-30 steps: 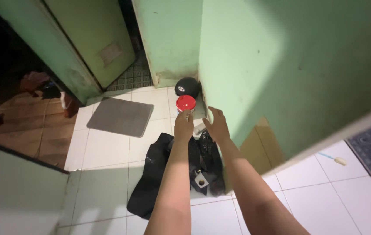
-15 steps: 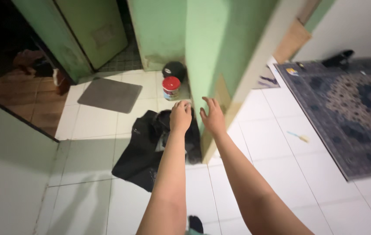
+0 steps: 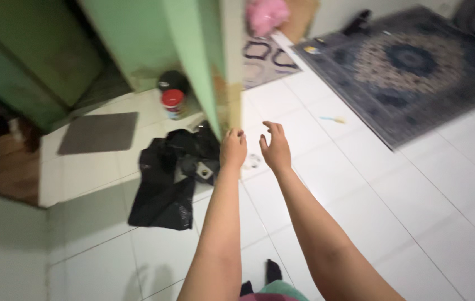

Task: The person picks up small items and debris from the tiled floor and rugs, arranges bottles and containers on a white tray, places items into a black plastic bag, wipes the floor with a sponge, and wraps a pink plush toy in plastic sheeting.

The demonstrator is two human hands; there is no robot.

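Reaching toward the green door edge (image 3: 227,72), my left hand (image 3: 233,149) is curled, empty; right hand (image 3: 275,149) spread. I judge the door stiff, heavy; grip its edge.

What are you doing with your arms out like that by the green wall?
A person is reaching both bare arms forward over a white tiled floor. The left hand is loosely curled right at the edge of the green wall, and the right hand is open with fingers spread, holding nothing. Just beyond the hands a black bag lies crumpled on the tiles, with a red-lidded container and a grey mat behind it. A patterned blue rug lies off to the right.
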